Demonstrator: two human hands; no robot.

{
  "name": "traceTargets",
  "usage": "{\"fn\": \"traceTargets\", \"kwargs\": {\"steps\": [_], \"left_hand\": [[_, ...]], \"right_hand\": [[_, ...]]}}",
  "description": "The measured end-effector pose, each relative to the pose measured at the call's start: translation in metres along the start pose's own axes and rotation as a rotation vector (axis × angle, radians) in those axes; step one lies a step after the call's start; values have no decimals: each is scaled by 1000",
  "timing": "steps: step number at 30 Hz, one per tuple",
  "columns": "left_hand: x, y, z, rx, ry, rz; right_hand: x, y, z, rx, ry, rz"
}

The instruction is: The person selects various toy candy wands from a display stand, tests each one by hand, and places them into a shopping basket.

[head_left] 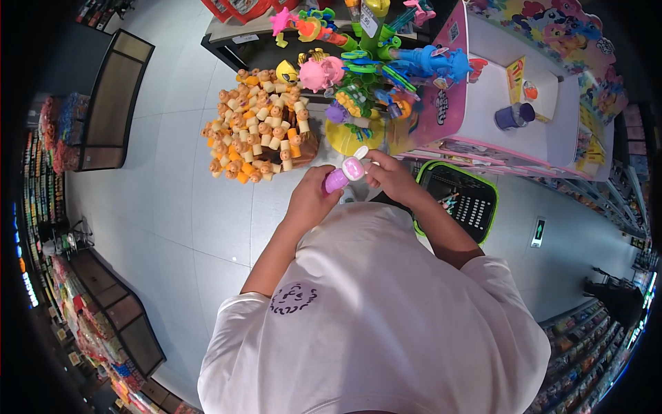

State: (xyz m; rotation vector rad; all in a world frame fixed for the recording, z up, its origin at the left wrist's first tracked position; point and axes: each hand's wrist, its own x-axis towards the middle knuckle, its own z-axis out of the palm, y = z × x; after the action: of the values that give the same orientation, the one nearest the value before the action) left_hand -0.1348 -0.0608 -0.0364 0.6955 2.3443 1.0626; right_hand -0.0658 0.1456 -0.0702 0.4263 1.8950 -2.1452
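My left hand (pixel 312 198) is wrapped around a small purple container (pixel 336 181) with a pink and white top (pixel 353 168). A white flip lid (pixel 362 152) stands raised from that top. My right hand (pixel 393 179) is closed at the lid's side, its thumb and curled fingertips against the edge; the exact contact is too small to make out. Just beyond my hands is a green display stand (pixel 372 38) hung with colourful plastic toys, among them a pink one (pixel 321 74) and a blue one (pixel 441 63).
A heap of orange and cream figure-shaped items (pixel 258 127) is left of the stand. At right stands a pink and white display counter (pixel 483 148) with a purple jar (pixel 514 116). A green-rimmed black basket (pixel 493 214) sits by my right forearm. Shelves (pixel 579 345) line the sides.
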Motion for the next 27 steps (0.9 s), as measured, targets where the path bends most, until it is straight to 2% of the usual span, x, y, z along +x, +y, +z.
{"fn": "traceTargets", "kwargs": {"steps": [8,17,20,24,27], "left_hand": [[22,25,40,68,60,100],[45,77,95,-9,-68,164],[44,91,104,-29,-122,123],[47,83,122,-9,-108,156],[47,76,134,-56,-129,104]], "right_hand": [[-26,7,-58,101,77,45],[-90,24,-133,365,254,109],[-102,36,-144,428,290,112],[-111,46,-151,473,356,135],[-116,63,-154,469,361,84]]}}
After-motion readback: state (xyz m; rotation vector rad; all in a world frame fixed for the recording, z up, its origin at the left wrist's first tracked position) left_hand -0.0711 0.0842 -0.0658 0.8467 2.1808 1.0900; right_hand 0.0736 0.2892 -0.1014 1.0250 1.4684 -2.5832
